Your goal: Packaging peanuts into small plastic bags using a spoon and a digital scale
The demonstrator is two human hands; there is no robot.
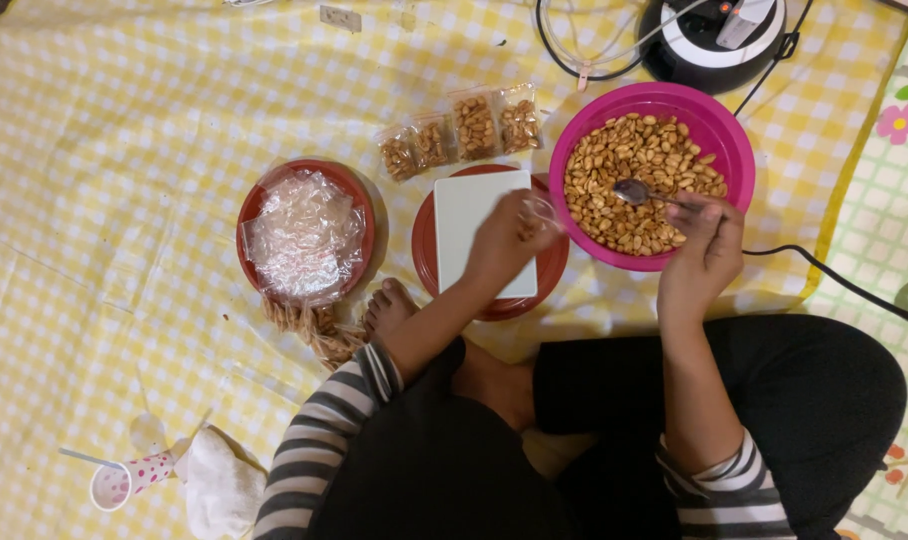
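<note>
While the person sits cross-legged on the yellow-and-white checked cloth (124, 150), these lines run from nearest to farthest.

Lap: black trousers and grey-and-white striped sleeves fill the lower middle; 1 bare foot (387, 308) shows beside the left forearm.

Near left corner: a white paper cup with pink dots (124, 482) lies tipped on its side, just beside a crumpled white cloth (219, 485).

Left hand (502, 240): fingers curled shut on a small clear plastic bag (542, 212), held at the near-left rim of the bowl, above the tray.

Right hand (704, 245): closed on the handle of a metal spoon (639, 192), whose bowl end rests among the nuts.

Hands together or apart: apart, 1 at each side of the bowl's near rim.

Under the left hand: a white rectangular tray (469, 215) lying on a round red plate (426, 250).

Left of that: a second round red plate (264, 185) heaped with crumpled clear plastic bags (306, 235); a bundle of thin tan strips (319, 330) lies at its near edge.

Nuts: a round bright-pink plastic bowl (724, 125), well filled with roasted golden-brown peanuts (634, 150), sits in front of the right hand.

Beyond the tray: 4 small filled clear packets of peanuts (461, 132) lie in a row, touching each other.

Farthest: a round black-and-white appliance (699, 45) at the top edge, with black cable (844, 280) trailing down past the bowl.
</note>
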